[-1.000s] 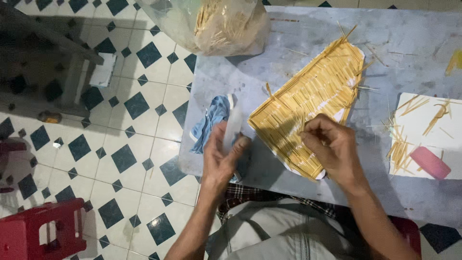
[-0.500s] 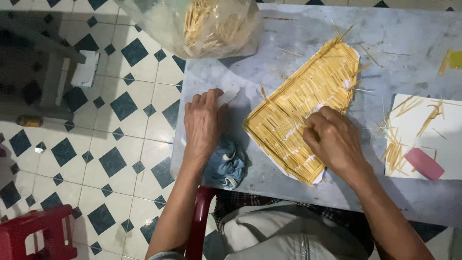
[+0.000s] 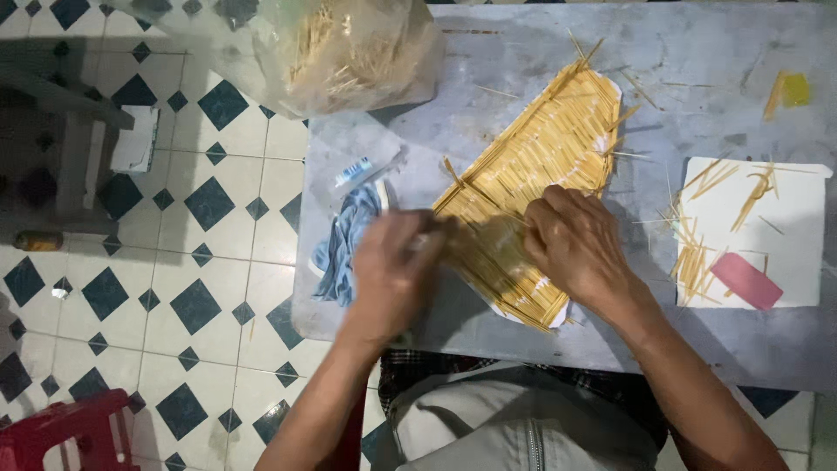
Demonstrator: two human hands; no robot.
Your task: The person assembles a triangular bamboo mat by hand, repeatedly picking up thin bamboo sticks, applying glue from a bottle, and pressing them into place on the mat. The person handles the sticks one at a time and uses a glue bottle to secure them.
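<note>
A flat panel of yellow sticks glued side by side on white card point(image 3: 545, 166) lies slanted on the grey table point(image 3: 697, 52). My right hand point(image 3: 580, 249) presses down on the panel's lower part, fingers curled. My left hand point(image 3: 392, 275) is blurred by motion at the panel's left edge, beside a blue cloth point(image 3: 349, 244). Whether it holds anything cannot be told.
A clear plastic bag of loose sticks point(image 3: 357, 52) sits at the table's far left corner. A white sheet point(image 3: 785, 218) at the right carries loose sticks and a pink block point(image 3: 745, 281). A small tube point(image 3: 353, 170) lies near the cloth. A red stool point(image 3: 61, 432) stands on the tiled floor.
My left hand moved from beside the blue cloth rightward to the panel's left edge. My right hand stayed on the panel. The view shifted slightly.
</note>
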